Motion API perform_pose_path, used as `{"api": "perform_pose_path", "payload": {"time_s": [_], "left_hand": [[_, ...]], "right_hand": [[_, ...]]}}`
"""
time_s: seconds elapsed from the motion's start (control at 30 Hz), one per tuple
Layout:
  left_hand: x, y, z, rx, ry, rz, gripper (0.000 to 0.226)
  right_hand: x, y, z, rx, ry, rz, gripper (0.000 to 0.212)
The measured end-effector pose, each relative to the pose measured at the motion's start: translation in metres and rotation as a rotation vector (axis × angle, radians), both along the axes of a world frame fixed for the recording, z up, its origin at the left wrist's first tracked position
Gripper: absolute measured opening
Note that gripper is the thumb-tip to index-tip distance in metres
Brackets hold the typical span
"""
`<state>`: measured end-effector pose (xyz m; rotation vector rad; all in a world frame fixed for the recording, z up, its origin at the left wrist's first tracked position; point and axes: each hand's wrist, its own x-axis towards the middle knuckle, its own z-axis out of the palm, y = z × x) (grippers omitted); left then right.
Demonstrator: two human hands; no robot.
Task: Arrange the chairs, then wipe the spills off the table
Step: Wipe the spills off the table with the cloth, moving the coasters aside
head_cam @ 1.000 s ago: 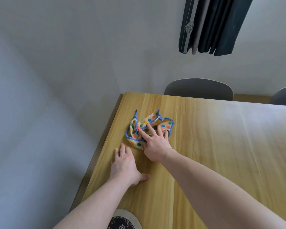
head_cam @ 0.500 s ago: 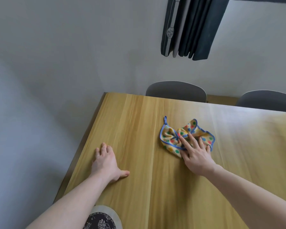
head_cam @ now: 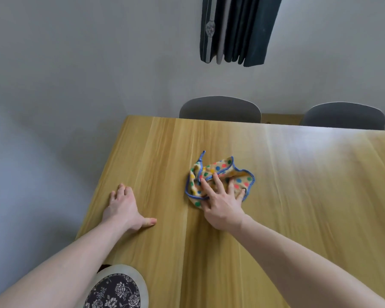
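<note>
The wooden table point(head_cam: 298, 207) stretches before me, with two grey chairs point(head_cam: 220, 108) tucked at its far edge. My left hand point(head_cam: 123, 208) rests flat near the table's left edge, fingers straight. My right hand point(head_cam: 222, 206) presses spread fingers on the crumpled polka-dot cloth point(head_cam: 218, 174) mid-table.

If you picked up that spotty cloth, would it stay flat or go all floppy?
Probably floppy: the cloth already lies bunched in soft folds under the right hand. It looks thin, so it is likely light. On the smooth wooden table it should slide easily when pushed, though it may crumple more instead of keeping its shape.
</note>
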<state>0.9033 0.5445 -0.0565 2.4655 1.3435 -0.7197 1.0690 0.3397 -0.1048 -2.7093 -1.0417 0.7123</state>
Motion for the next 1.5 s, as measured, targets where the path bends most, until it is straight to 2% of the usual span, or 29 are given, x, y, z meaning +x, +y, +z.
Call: {"api": "perform_pose_path", "payload": {"time_s": [0.13, 0.37, 0.7, 0.87, 1.17, 1.37, 1.5], "left_hand": [[0.001, -0.005, 0.0, 0.026, 0.022, -0.001, 0.141], [0.023, -0.058, 0.008, 0.157, 0.017, -0.218, 0.1], [0.094, -0.225, 0.006, -0.019, -0.077, -0.533, 0.095], [0.129, -0.3, 0.005, -0.068, -0.061, -0.668, 0.103], [0.163, -0.375, 0.005, -0.017, 0.084, -0.749, 0.14], [0.163, -0.393, 0.004, 0.023, 0.072, -0.698, 0.142], [0.162, -0.398, 0.003, 0.024, 0.059, -0.663, 0.142]], "right_hand": [[0.009, -0.024, -0.003, 0.038, -0.027, 0.055, 0.07], [0.035, -0.113, -0.004, 0.063, -0.051, -0.019, 0.068], [0.11, -0.292, -0.002, -0.051, 0.007, -0.254, 0.065], [0.145, -0.382, -0.002, -0.123, 0.042, -0.368, 0.066], [0.192, -0.522, 0.001, -0.219, 0.095, -0.578, 0.069], [0.204, -0.599, 0.01, -0.285, 0.107, -0.722, 0.068], [0.196, -0.616, 0.011, -0.3, 0.108, -0.745, 0.069]]}}
